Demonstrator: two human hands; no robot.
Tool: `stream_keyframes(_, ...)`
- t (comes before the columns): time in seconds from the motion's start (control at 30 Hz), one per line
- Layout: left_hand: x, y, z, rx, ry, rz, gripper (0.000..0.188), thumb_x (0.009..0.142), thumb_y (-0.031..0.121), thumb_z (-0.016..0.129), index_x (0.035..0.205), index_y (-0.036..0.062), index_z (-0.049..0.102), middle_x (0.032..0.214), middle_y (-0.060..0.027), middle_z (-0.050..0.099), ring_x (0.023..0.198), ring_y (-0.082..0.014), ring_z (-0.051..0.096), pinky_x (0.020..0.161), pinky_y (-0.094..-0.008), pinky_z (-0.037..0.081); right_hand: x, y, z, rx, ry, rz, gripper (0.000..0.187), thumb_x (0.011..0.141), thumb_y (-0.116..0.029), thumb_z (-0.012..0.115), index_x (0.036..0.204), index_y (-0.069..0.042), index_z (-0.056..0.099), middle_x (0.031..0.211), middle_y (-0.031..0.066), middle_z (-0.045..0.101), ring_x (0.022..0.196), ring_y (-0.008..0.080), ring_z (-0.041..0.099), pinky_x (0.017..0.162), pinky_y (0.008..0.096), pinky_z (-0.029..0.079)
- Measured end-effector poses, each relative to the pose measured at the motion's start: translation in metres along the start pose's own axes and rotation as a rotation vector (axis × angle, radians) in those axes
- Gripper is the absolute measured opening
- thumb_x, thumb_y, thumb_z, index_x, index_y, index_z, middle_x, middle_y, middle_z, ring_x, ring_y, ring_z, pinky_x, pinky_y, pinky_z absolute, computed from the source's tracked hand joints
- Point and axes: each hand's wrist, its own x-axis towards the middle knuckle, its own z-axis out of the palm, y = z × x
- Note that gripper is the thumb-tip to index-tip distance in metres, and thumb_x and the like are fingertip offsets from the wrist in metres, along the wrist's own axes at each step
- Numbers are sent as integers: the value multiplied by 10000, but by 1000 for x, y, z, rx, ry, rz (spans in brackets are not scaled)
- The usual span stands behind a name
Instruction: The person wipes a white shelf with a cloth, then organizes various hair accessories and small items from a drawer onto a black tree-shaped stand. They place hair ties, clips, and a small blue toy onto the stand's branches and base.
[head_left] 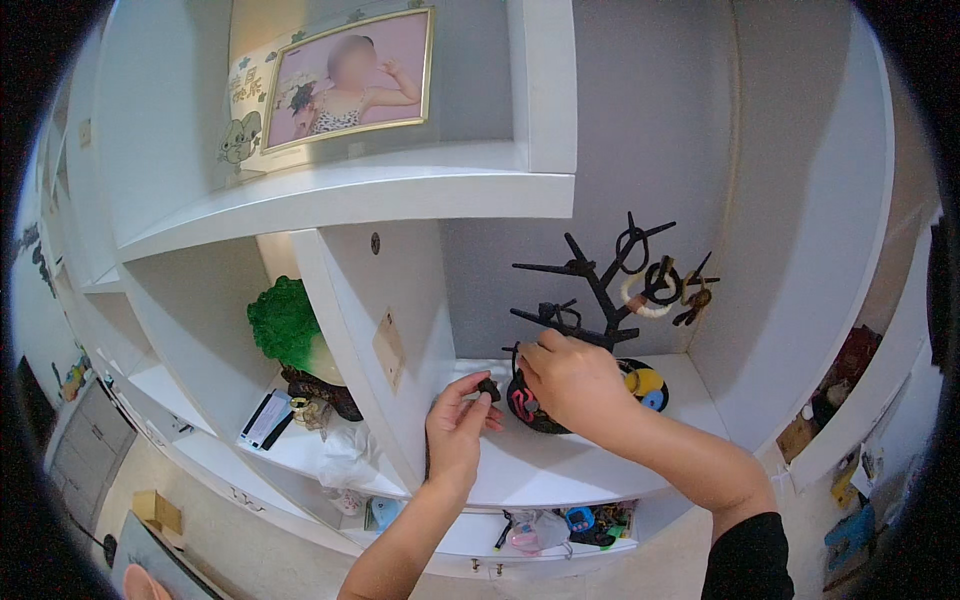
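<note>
Cropped sleeve (748, 562), right hand (578, 382), grip hidden, left hand (457, 425) pinching indistinct item (489, 389)

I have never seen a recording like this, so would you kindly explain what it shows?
There is no machine: these are one person's bare hands, seen by a wide fisheye camera on that person's head, so straight edges look bent. The left hand pinches a small dark item, too unclear to identify. The right hand reaches in at a black tree-shaped stand on a white shelf; whether it grips anything is hidden. Looped bands hang from the stand's branches. In a compartment to the left stands a green cabbage-shaped ornament.
</note>
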Motion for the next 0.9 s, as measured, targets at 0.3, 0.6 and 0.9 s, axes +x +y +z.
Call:
stream_keyframes(0.3,-2,2,1,62,31,3,268,852,32,539,1119,29,560,939,-61,563,697,-126,563,572,-240,468,-51,47,-72,96,-56,282,127,770,-154,597,844,-96,683,770,113,636,655,293,619,572,382,503)
stream_keyframes(0.6,2,0,3,83,59,-3,274,838,24,553,1111,4,562,952,-75,582,684,-113,551,567,-239,476,-97,108,-40,43,-350,568,191,751,-113,629,929,-68,682,911,117,649,836,277,620,741,350,493)
stream_keyframes(0.9,1,-2,-1,99,65,-6,274,843,47,562,1114,13,565,902,-57,588,660,-104,551,547,-228,464,-78,110,-8,172,-543,247,172,703,-140,686,859,-69,682,827,102,615,822,294,585,724,383,466)
